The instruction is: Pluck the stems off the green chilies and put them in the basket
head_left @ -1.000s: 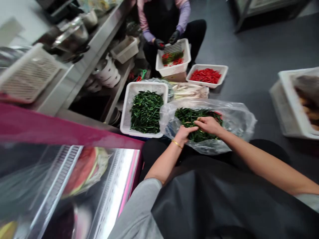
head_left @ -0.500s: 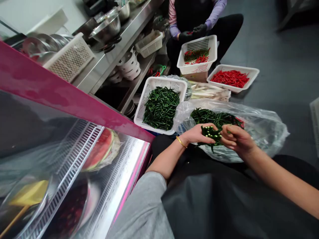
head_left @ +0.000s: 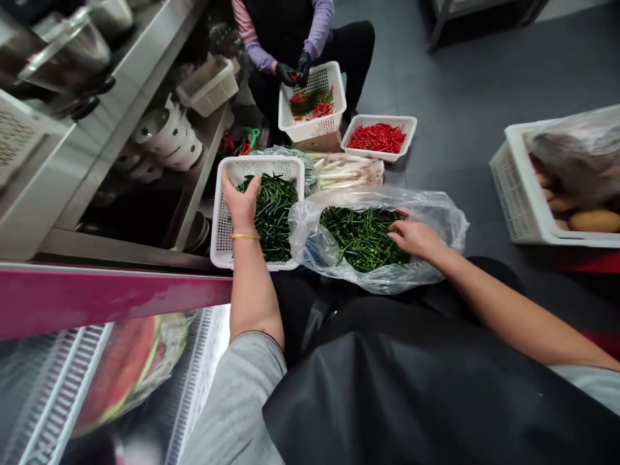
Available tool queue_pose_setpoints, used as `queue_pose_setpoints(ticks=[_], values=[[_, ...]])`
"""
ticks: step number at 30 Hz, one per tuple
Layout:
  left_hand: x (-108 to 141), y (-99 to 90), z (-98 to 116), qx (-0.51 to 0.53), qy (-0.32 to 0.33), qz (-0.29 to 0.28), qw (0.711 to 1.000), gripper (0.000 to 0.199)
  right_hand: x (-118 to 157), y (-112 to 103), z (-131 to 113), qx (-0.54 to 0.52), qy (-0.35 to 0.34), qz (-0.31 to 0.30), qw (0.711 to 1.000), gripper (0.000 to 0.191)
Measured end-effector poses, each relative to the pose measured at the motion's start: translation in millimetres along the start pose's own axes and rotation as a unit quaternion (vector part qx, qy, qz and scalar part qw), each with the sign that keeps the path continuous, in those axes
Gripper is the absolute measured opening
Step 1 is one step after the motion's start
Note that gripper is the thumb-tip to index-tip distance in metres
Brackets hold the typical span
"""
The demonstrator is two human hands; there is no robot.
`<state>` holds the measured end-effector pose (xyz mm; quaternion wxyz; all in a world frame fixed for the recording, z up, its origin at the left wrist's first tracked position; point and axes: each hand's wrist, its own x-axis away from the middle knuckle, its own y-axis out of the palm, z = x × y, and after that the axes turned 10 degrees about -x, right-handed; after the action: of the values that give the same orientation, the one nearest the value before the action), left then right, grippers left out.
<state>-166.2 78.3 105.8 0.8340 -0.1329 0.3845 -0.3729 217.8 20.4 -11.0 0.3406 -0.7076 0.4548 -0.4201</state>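
At eleven o'clock, the left hand (head_left: 241, 205), thumb spread wide and any hold hidden, is over the white basket (head_left: 223, 248) near its left rim. At twelve, the right hand (head_left: 416, 237) curls over green chillies (head_left: 356, 236) in the plastic bag (head_left: 438, 210), grip unclear. The bag overlaps the basket's edge; floor (head_left: 450, 116) stretches out at one, the crate (head_left: 514, 187) at two.

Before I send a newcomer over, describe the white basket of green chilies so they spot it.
Find the magenta panel at lower left; just beyond its right end stands the white basket, with the left hand at it. Its green chilies set it apart from the tray of red ones beyond; being rigid, from the clear plastic bag beside it.
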Motion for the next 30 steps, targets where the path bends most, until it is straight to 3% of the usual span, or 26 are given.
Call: queue_pose_setpoints(ticks=[2, 4, 6, 7, 8, 11, 14, 18, 21, 25, 28, 30], values=[[41.9, 3.6, 23.1, 0.084, -0.011, -0.024, 0.996, 0.048, -15.2, 6.8, -13.4, 0.025, -0.014, -0.019, 0.999, 0.035], [96.9, 15.1, 45.6, 0.133, 0.001, -0.184, 0.974, 0.035, -32.8, 15.8, -24.1, 0.045, -0.010, -0.044, 0.998, 0.037], [149.2, 34.8, 57.1, 0.131, 0.021, -0.350, 0.927, 0.025, -48.9, 22.6, -27.3, 0.056, 0.000, -0.060, 0.997, 0.039], [170.1, 46.5, 57.5, 0.110, 0.026, -0.416, 0.902, 0.021, -55.1, 23.6, -25.7, 0.058, 0.005, -0.061, 0.996, 0.038], [186.3, 58.3, 54.6, 0.069, 0.011, -0.445, 0.893, 0.017, -59.5, 22.6, -22.2, 0.059, 0.009, -0.059, 0.997, 0.037], [207.3, 86.5, 36.1, -0.058, -0.056, -0.449, 0.890, 0.021, -59.5, 10.8, -7.5, 0.054, 0.001, -0.049, 0.997, 0.034], [203.0, 98.2, 20.1, -0.085, -0.095, -0.456, 0.881, 0.023, -43.8, 2.0, -1.8, 0.055, -0.036, -0.044, 0.997, 0.036], [191.0, 97.0, 12.5, -0.017, -0.115, -0.460, 0.880, 0.020, -28.1, 11.6, -13.3, 0.100, -0.059, -0.087, 0.989, 0.031], [182.8, 92.5, 14.0, 0.114, -0.206, -0.420, 0.876, 0.009, -31.6, 13.7, -19.0, 0.083, -0.050, -0.086, 0.992, 0.028], [180.1, 94.0, 26.7, 0.307, -0.372, -0.358, 0.800, 0.017, -36.4, 0.5, -25.7, -0.012, -0.063, -0.039, 0.997, 0.026], [192.0, 107.4, 41.5, 0.378, -0.439, -0.332, 0.744, 0.027, -28.5, 0.9, -43.8, -0.027, -0.070, 0.003, 0.997, 0.028], [203.6, 119.4, 49.5, 0.391, -0.469, -0.313, 0.728, 0.027, -22.1, 8.8, -57.8, -0.001, -0.053, 0.020, 0.998, 0.032]])
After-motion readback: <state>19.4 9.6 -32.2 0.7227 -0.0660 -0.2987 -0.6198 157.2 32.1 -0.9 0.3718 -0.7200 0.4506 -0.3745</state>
